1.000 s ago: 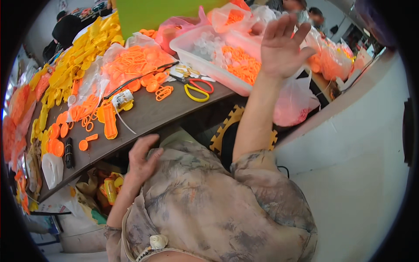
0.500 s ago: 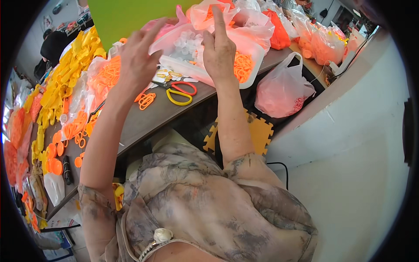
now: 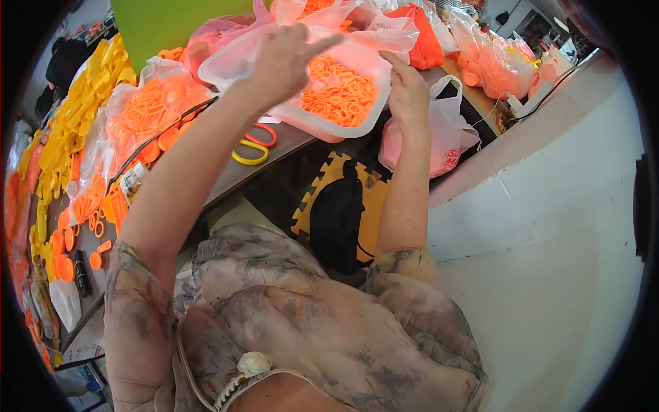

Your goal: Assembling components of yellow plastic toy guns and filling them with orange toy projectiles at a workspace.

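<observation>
A white plastic tray [image 3: 341,130] full of small orange plastic rings and clips juts past the table's near edge. At its right end is my right hand [image 3: 410,93], its fingers bent over the rim and the thumb hidden. Above the tray's left part hovers my left hand [image 3: 283,63], the index finger stretched out to the right and nothing seen in it; its other fingers are partly hidden. Below my left wrist lies a pair of scissors [image 3: 251,152] with red and yellow handles. Another whitish tray [image 3: 218,69] sits behind my left forearm.
Yellow plastic pieces [image 3: 75,130] and a bag of orange parts [image 3: 154,103] cover the table's left side. A pinkish plastic bag [image 3: 439,141] stands right of the tray. A black bag [image 3: 336,223] rests on a yellow foam mat [image 3: 374,206] below. A pale wall [image 3: 542,206] bounds the right.
My right hand has moved right, from over the tray to its right rim, uncovering the orange pieces. My left hand has moved right, over the tray. The view has shifted slightly.
</observation>
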